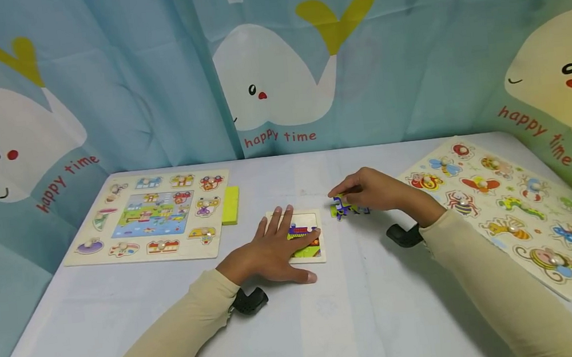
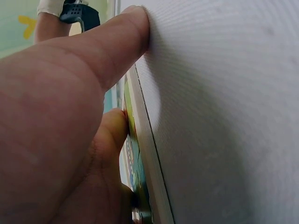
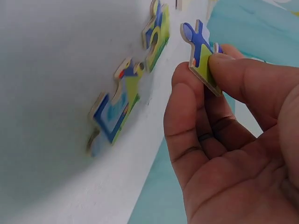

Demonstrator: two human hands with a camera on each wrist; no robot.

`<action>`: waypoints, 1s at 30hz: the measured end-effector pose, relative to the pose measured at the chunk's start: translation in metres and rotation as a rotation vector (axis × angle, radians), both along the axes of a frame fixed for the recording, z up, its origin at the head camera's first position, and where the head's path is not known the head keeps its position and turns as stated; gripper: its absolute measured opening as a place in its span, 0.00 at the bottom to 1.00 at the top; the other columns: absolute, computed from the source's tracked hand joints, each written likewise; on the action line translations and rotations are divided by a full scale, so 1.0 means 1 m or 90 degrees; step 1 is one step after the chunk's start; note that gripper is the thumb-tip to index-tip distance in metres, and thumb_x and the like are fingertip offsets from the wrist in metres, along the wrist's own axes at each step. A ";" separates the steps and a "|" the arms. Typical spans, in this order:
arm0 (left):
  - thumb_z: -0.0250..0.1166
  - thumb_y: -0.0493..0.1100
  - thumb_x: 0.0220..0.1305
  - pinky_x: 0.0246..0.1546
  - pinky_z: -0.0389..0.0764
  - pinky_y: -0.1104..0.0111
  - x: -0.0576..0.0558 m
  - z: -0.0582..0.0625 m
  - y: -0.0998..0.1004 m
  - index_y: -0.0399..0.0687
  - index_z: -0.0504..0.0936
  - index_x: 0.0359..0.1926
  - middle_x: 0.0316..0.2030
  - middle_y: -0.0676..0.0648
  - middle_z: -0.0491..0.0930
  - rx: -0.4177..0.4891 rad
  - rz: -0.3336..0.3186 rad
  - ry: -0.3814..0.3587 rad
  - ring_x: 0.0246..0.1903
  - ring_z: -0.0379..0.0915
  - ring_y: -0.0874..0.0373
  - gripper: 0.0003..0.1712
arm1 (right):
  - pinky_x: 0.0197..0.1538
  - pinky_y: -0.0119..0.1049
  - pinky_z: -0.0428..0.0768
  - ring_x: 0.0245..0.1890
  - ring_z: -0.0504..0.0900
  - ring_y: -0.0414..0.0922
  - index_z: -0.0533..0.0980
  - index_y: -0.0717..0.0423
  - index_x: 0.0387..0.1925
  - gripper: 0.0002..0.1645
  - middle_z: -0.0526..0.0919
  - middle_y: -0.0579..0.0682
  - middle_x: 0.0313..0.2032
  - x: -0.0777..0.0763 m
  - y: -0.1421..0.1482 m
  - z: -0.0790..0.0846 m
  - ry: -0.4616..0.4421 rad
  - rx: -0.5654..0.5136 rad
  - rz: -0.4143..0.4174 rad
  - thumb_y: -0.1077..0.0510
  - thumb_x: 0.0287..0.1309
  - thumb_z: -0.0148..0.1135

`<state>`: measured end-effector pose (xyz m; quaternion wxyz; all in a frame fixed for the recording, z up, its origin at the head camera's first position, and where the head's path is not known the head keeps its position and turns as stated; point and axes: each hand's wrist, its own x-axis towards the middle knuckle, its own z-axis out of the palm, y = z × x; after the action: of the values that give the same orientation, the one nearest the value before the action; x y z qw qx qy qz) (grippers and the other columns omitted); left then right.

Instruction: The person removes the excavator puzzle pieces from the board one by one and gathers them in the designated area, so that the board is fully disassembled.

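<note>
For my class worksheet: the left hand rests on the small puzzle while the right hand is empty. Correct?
No: the right hand isn't empty; it pinches a puzzle piece, as the right wrist view shows. The left hand does rest on the small puzzle.

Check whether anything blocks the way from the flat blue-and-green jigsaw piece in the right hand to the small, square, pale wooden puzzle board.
The left hand does, in part: spread out, it lies across the board, covering some of it. Nothing visible stands in the gap between the board and the piece held by the right hand.
</note>
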<state>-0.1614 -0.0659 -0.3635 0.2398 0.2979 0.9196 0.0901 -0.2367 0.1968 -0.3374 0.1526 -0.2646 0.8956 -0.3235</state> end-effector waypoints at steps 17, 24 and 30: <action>0.60 0.72 0.58 0.67 0.24 0.48 0.000 0.000 0.001 0.75 0.47 0.76 0.74 0.41 0.20 0.003 -0.003 0.002 0.71 0.12 0.44 0.50 | 0.29 0.34 0.75 0.27 0.78 0.45 0.82 0.66 0.47 0.14 0.84 0.53 0.36 0.005 0.030 -0.003 -0.040 -0.025 -0.034 0.70 0.61 0.58; 0.60 0.71 0.58 0.67 0.25 0.48 0.001 0.002 -0.001 0.74 0.48 0.76 0.74 0.40 0.21 0.019 -0.007 0.000 0.71 0.12 0.43 0.49 | 0.32 0.35 0.76 0.31 0.77 0.45 0.82 0.66 0.46 0.13 0.85 0.54 0.39 0.006 0.040 -0.002 -0.040 -0.010 -0.045 0.69 0.61 0.59; 0.59 0.72 0.57 0.67 0.25 0.48 0.000 -0.001 -0.001 0.74 0.48 0.76 0.75 0.41 0.22 0.012 -0.007 0.012 0.72 0.13 0.43 0.50 | 0.35 0.33 0.76 0.38 0.78 0.45 0.83 0.64 0.44 0.11 0.84 0.56 0.43 0.005 0.049 -0.001 -0.015 0.005 -0.048 0.68 0.61 0.60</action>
<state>-0.1610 -0.0670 -0.3642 0.2287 0.3058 0.9193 0.0946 -0.2315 0.2462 -0.3380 0.1515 -0.2261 0.9043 -0.3287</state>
